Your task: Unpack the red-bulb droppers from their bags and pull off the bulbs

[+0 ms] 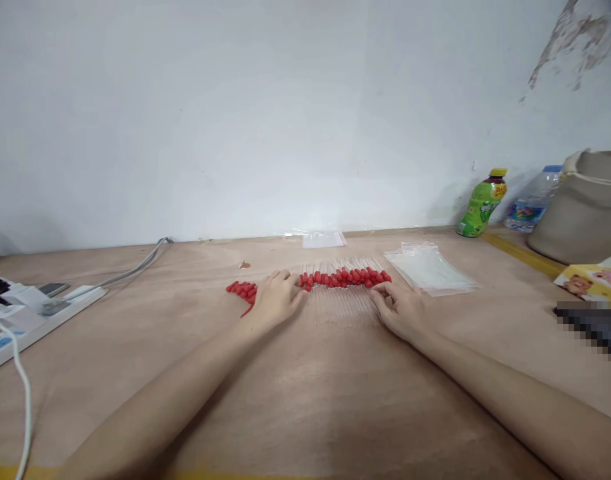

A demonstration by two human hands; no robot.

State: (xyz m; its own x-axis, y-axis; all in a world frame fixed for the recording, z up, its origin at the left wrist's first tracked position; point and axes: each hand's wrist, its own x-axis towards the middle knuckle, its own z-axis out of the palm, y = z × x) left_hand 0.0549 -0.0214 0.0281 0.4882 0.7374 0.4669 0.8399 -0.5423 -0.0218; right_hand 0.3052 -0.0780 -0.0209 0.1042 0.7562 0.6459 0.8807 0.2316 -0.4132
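Red capsule-shaped pieces [345, 277] lie packed side by side in a long row between my hands on the wood-coloured tabletop [295, 400], with thin clear strands [342, 308] running crosswise from them, toward the wall and toward me. My two hands are well apart, one near each end of this row. My left hand [279, 298] is palm down over the left part, with a smaller red cluster [242, 290] showing just beyond it; its fingers hide what is under them, so I can't say whether they pinch anything or only rest there. My right hand [402, 308] curls at the right end, thumb and fingertips close to the last pieces; whether they close on one, I can't make out.

To handle this row well, I judge that both hands should stay low and press lightly, since the pieces look small and likely to roll. Even pressure from the two ends would probably square up the heads, while a hard push could buckle the middle or cross the strands. My right wrist does best clear of the flat clear plastic bags [432, 269] just beyond it, which look slippery and easy to nudge.
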